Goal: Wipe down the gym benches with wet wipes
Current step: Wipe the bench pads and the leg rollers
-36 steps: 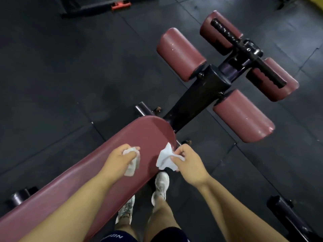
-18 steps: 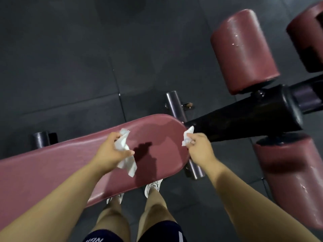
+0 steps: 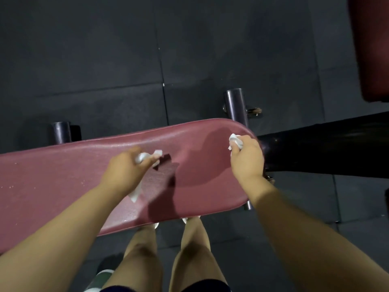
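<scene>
Left grip (image 3: 124, 171) curls round 1 wipe (image 3: 143, 158) mid-bench (image 3: 63, 175), right grip (image 3: 246, 159) bunches another wipe (image 3: 235, 141) at the rounded end, likely splitting the surface to cover it faster.

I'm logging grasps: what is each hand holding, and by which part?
The left hand grips a wipe around its bunched middle, with a tail hanging below the palm. The right hand pinches a balled wipe in its fingertips.

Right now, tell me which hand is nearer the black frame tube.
Right. The right hand grips a wipe at the bench pad's rounded end, just beside the black frame tube; the left hand holds its wipe mid-pad, well to the tube's left.
</scene>
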Demonstrator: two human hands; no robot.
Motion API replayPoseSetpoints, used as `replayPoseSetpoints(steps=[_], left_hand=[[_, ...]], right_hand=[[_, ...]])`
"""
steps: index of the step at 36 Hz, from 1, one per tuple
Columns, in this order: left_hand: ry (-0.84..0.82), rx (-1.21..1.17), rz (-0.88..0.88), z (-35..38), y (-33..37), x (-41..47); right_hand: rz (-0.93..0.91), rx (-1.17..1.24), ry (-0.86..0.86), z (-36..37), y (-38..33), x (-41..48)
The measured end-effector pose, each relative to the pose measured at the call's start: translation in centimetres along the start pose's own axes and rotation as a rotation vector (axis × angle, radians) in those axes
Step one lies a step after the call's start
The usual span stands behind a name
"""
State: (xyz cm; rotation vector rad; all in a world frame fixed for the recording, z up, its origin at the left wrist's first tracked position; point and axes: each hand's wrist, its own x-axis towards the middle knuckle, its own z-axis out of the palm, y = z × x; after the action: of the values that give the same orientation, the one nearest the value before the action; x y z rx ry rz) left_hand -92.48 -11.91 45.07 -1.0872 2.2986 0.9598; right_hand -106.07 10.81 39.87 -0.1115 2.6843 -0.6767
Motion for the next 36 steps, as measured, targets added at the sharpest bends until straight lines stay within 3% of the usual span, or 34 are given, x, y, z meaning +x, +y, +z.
replayPoseSetpoints(steps=[2, 4, 7, 10, 12, 15, 18, 19, 23, 25, 26, 28, 33, 35, 36], left_hand=[[-0.006, 0.023, -0.013, 0.0, -0.8, -0.2], [-0.012, 0.055, 0.008, 0.1, -1.6, -0.2], [-0.011, 0.047, 0.053, 0.4, -2.4, 0.3], [-0.002, 0.047, 0.098, 0.7, -2.4, 0.8], [-0.02, 0.08, 0.123, 0.7, -2.3, 1.2], [-0.078, 0.062, 0.151, 0.7, -2.1, 1.7], [-0.17, 0.084, 0.25, 0.8, -2.1, 2.0], [-0.166, 0.132, 0.277, 0.9, -2.2, 2.2], [-0.101, 0.19, 0.339, 1.3, -2.8, 2.6], [-0.094, 0.199, 0.332, 1.2, -3.0, 2.4], [-0.091, 0.201, 0.326, 1.1, -3.0, 2.4], [-0.099, 0.205, 0.322, 1.1, -2.9, 2.4], [-0.177, 0.145, 0.317, 1.5, -1.4, 2.1], [-0.214, 0.128, 0.323, 1.9, -0.7, 1.9], [-0.23, 0.132, 0.337, 2.0, -0.4, 1.8]], right_hand=[[-0.202, -0.013, -0.048, 0.8, -1.1, -1.5], [-0.381, -0.052, -0.201, 1.9, -1.7, -3.2], [-0.531, -0.169, -0.346, 3.3, -0.9, -4.5], [-0.448, -0.177, -0.271, 2.2, -0.7, -2.3], [-0.392, -0.283, -0.067, 1.4, -0.7, 0.3], [-0.142, -0.253, 0.193, 1.1, -1.1, 3.2], [0.061, -0.169, 0.235, 2.1, -3.3, 3.4], [0.0, -0.136, 0.23, 2.9, -4.0, 3.1], [-0.551, -0.291, -0.152, 5.7, -5.6, -0.7], [-0.739, -0.334, -0.221, 5.3, -5.6, -1.4], [-0.743, -0.344, -0.234, 4.7, -5.1, -1.3], [-0.65, -0.3, -0.157, 3.2, -3.2, -0.1], [-0.077, -0.262, 0.215, -0.5, 0.1, 0.8], [0.047, -0.136, 0.213, 0.5, 0.5, -0.7], [0.026, -0.109, 0.122, 1.2, 0.2, -1.8]])
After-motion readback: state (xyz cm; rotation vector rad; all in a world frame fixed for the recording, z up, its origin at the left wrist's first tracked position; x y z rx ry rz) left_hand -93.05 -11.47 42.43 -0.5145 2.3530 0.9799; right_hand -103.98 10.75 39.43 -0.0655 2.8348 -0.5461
